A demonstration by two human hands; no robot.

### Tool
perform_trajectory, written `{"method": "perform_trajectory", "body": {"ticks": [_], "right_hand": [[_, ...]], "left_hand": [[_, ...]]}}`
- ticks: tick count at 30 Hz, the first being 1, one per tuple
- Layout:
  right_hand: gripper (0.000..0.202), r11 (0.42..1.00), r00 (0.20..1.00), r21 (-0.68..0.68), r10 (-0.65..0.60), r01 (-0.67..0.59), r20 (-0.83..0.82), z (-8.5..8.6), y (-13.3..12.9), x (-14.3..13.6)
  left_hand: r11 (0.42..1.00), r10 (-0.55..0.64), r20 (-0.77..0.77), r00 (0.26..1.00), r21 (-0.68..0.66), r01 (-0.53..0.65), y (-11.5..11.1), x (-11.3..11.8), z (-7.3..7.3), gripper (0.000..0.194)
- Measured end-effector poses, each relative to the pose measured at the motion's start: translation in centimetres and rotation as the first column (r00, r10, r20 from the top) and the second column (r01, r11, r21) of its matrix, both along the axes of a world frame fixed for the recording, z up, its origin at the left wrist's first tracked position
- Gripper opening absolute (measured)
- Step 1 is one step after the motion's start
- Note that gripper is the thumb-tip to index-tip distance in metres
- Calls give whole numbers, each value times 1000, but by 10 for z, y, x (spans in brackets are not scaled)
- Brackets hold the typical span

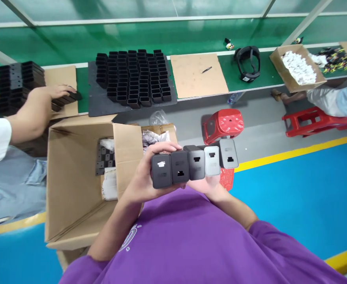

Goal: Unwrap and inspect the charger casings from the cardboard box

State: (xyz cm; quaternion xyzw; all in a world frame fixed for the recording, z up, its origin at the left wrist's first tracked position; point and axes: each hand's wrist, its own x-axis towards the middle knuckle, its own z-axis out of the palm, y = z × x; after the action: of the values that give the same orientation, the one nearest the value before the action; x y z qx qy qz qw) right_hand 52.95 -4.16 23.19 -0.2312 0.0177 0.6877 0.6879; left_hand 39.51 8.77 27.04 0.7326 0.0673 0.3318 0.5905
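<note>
**Row of five black housings held beside the open carton**

The left hand [145,171] grasps the near end of a row of black housings [196,170], fingers over the top and thumb below. The row is just right of the open carton [72,189], in front of the purple shirt [191,236]. The right hand [204,186] is at the underside of the row's far end; its fingers are hidden, so I cannot tell how tightly they close. Five end faces show, each with a small dark or bright cutout, and the last sits a little higher than the others.

Inside the carton lie dark parts [104,159] and a white bundle [110,185]. Close on its right, a smaller box holds crumpled plastic [155,137]. Beyond the carton, a dark mat [94,106] carries many upright black tubes [137,79]. Farther right of it on the bench come a cardboard sheet [188,81] with a pen [207,70] and a black headset [248,65]. A red stool [228,122] stands right of the carton. Beyond its left side, a co-worker's hand [57,91] rests on more black pieces [63,103].
</note>
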Motion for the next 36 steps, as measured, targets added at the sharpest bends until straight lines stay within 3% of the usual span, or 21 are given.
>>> {"method": "perform_trajectory", "body": {"ticks": [11,15,23,26,31,36], "right_hand": [[81,996,1000,-89,-2,0,-28,16,-4,1],[70,994,998,-103,34,-29,46,18,-1,0],[66,990,995,138,23,-37,102,13,3,0],[67,994,997,111,4,-12,71,12,3,-1],[72,995,995,30,98,-99,22,10,4,-1],[63,995,995,4,101,-101,-10,12,4,-2]], "left_hand": [[998,-13,19,1000,-69,14,1,3,0,70],[1000,1,20,1000,-31,-1,3,4,-3,69],[997,-16,34,999,-79,19,11,7,-1,72],[997,-11,17,1000,-77,12,13,7,-1,75],[994,-4,11,1000,-107,5,14,6,-3,73],[998,-62,88,994,6,61,17,7,-5,73]]}}
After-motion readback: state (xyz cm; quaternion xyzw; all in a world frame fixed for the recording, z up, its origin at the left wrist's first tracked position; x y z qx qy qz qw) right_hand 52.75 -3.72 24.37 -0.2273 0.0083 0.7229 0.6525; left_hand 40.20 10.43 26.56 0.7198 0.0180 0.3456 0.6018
